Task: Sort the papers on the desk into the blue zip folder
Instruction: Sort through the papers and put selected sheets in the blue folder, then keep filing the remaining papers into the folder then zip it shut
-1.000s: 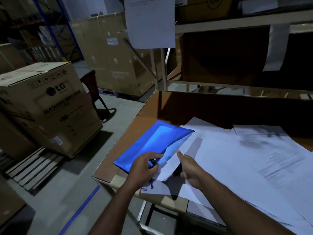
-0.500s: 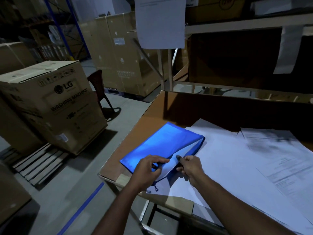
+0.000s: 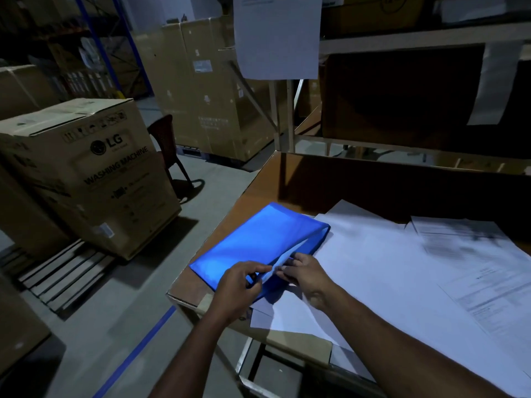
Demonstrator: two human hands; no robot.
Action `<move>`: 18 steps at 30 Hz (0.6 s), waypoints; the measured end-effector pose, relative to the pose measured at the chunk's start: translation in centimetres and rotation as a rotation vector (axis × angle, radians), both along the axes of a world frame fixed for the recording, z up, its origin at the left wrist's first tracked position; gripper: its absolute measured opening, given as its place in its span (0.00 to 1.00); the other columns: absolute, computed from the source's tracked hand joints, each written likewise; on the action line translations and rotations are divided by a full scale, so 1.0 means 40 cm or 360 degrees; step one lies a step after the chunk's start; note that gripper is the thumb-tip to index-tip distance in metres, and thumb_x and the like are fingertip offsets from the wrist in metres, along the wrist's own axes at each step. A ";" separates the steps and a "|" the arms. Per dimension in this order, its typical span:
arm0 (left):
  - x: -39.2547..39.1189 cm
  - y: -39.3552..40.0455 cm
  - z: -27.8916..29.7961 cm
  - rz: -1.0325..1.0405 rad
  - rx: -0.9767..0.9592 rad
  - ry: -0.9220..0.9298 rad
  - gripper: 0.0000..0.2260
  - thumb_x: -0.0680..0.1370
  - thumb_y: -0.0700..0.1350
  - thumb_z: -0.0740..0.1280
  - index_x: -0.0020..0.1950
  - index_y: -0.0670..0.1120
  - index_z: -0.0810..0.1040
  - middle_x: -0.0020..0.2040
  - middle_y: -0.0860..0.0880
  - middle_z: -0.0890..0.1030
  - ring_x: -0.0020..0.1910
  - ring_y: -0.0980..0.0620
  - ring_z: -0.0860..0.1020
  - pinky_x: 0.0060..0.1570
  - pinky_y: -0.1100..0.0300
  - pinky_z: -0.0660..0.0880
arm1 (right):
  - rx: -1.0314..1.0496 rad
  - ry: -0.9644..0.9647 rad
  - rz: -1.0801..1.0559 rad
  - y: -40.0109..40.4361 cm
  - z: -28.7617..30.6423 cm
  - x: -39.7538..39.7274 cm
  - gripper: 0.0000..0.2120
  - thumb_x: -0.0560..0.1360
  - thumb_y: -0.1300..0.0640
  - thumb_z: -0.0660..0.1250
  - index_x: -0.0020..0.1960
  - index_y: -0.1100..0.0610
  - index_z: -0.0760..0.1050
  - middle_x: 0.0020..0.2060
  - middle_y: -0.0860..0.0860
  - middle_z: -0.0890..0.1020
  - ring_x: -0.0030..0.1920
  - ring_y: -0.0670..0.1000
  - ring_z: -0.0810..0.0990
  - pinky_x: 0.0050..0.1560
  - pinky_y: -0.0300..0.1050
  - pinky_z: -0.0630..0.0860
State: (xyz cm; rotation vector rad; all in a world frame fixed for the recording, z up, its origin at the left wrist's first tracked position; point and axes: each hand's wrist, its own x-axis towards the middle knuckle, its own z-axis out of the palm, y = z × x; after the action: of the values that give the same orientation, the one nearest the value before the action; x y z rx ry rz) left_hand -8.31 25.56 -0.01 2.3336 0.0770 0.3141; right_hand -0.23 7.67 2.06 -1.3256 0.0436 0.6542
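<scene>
Since a second earlier: white sheet pushed nearly all the way into the flat, glossy blue zip folder (image 3: 258, 242), only a pale sliver left showing at the open mouth; folder settled flatter on the brown wooden counter (image 3: 253, 191), at its near-left corner. Left hand (image 3: 238, 285) curled on the folder's near edge, pinching the upper lip by the mouth. Right hand (image 3: 306, 271) at the opening, fingertips bent in against the sliver of paper, apparently pinching it. Loose white printed papers (image 3: 402, 268) spread over the counter to the right, one lying partly beneath the folder. Judged: one sheet as good as filed, most of the pile not yet sorted, mouth needing to stay open for the next sheet.
</scene>
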 end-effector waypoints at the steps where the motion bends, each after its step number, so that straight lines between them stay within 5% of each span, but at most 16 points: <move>1: 0.004 0.008 -0.009 0.0055 0.0089 0.0027 0.18 0.76 0.36 0.71 0.61 0.54 0.85 0.56 0.60 0.83 0.51 0.59 0.80 0.50 0.60 0.80 | -0.0012 -0.0056 0.0055 -0.002 0.000 -0.005 0.16 0.77 0.72 0.64 0.64 0.64 0.73 0.61 0.57 0.80 0.58 0.56 0.81 0.58 0.51 0.79; 7: 0.038 0.016 -0.043 0.0347 0.0251 0.0079 0.18 0.76 0.38 0.70 0.64 0.51 0.83 0.54 0.51 0.84 0.53 0.49 0.81 0.49 0.55 0.76 | -0.0859 -0.0844 -0.0063 -0.109 -0.052 -0.006 0.21 0.76 0.63 0.70 0.67 0.53 0.74 0.64 0.49 0.75 0.62 0.48 0.77 0.57 0.41 0.78; 9: 0.054 0.005 -0.052 0.0303 0.0259 0.0083 0.18 0.75 0.36 0.71 0.62 0.52 0.84 0.49 0.53 0.82 0.54 0.48 0.81 0.46 0.55 0.75 | -0.1048 -0.1000 -0.0239 -0.177 -0.074 -0.009 0.24 0.72 0.60 0.74 0.67 0.53 0.74 0.66 0.51 0.73 0.61 0.46 0.76 0.64 0.47 0.76; 12: 0.082 -0.023 -0.051 0.0265 0.0265 0.0062 0.14 0.75 0.39 0.73 0.57 0.55 0.85 0.55 0.55 0.82 0.57 0.50 0.79 0.45 0.55 0.77 | -0.1730 -0.1090 -0.0258 -0.282 -0.084 -0.018 0.41 0.68 0.42 0.75 0.76 0.53 0.65 0.76 0.54 0.64 0.77 0.55 0.60 0.78 0.55 0.57; 14: 0.103 -0.053 -0.045 0.0287 0.0239 -0.0014 0.09 0.75 0.43 0.76 0.53 0.54 0.86 0.61 0.55 0.81 0.58 0.49 0.78 0.49 0.53 0.78 | -0.2065 -0.1013 -0.0128 -0.346 -0.086 -0.037 0.51 0.66 0.30 0.70 0.80 0.52 0.56 0.80 0.54 0.54 0.80 0.55 0.47 0.77 0.58 0.42; 18: 0.141 -0.149 -0.024 0.0126 0.0188 -0.0100 0.08 0.77 0.45 0.74 0.55 0.55 0.83 0.56 0.58 0.80 0.55 0.53 0.77 0.48 0.54 0.76 | -0.2017 -0.1068 -0.0111 -0.420 -0.100 -0.086 0.48 0.71 0.30 0.66 0.80 0.53 0.53 0.80 0.50 0.54 0.80 0.51 0.48 0.78 0.55 0.40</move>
State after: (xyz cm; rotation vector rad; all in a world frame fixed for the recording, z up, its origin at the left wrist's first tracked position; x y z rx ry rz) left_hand -2.67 19.62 -0.98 2.4397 0.1232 0.4416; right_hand -3.69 -9.12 -1.95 -2.6942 -0.0547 0.0101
